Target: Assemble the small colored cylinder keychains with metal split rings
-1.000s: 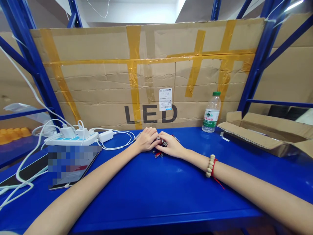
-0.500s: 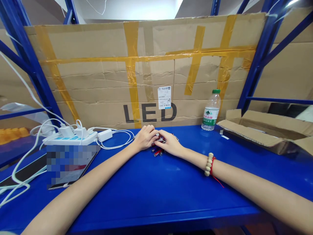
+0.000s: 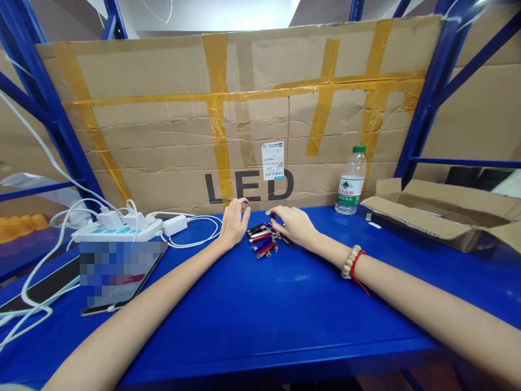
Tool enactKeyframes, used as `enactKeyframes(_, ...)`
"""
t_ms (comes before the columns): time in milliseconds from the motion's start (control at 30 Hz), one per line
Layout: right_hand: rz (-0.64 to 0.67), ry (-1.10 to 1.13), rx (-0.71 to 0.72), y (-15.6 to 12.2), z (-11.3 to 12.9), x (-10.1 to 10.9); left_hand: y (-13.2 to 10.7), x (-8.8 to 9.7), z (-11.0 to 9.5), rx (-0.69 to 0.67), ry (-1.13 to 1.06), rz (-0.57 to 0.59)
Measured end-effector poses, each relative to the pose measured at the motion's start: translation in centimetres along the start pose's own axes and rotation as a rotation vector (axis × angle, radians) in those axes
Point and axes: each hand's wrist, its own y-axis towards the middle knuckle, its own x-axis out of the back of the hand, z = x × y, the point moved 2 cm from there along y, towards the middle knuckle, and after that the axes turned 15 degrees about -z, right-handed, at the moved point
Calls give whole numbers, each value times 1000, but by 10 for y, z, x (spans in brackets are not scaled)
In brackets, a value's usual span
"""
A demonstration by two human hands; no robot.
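A small pile of slim metal tubes (image 3: 260,237), black, silver, purple-blue and red, lies on the blue tabletop (image 3: 260,315) between my hands. Tiny silver pieces (image 3: 275,249) are scattered at its right side, too small to name. My left hand (image 3: 234,224) rests just left of the pile, thumb and fingers apart, with nothing seen in it. Over the pile's right edge, my right hand (image 3: 297,226) is curled, a small silver round piece (image 3: 268,214) at its fingertips. Its palm side and part of the pile beneath are hidden.
A power strip (image 3: 140,233) with white cables and a tablet (image 3: 122,277) are at left. At the back right stand a green-capped water bottle (image 3: 350,182) and an open cardboard box (image 3: 439,222). A large cardboard sheet (image 3: 175,146) closes off the back.
My hands, together over the pile before, have moved apart, the left to the left and the right to the right. More of the coloured tubes now shows.
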Motion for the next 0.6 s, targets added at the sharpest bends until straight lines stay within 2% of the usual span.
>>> enactKeyframes(67,39,-100,83,-1,-12,1,0,-1,7,138,18,-55)
enactKeyframes(133,89,-186,107,-3,-22,1,0,-3,10,195,24,-59)
enactKeyframes(300,209,-362,190,-5,-26,1,-1,-6,8,131,78,38)
enactKeyframes(433,267,-427,229,-4,-23,1,-1,-7,10,178,170,56)
enactKeyframes(600,245,-394,246,-4,-22,1,-1,-7,12,217,203,96)
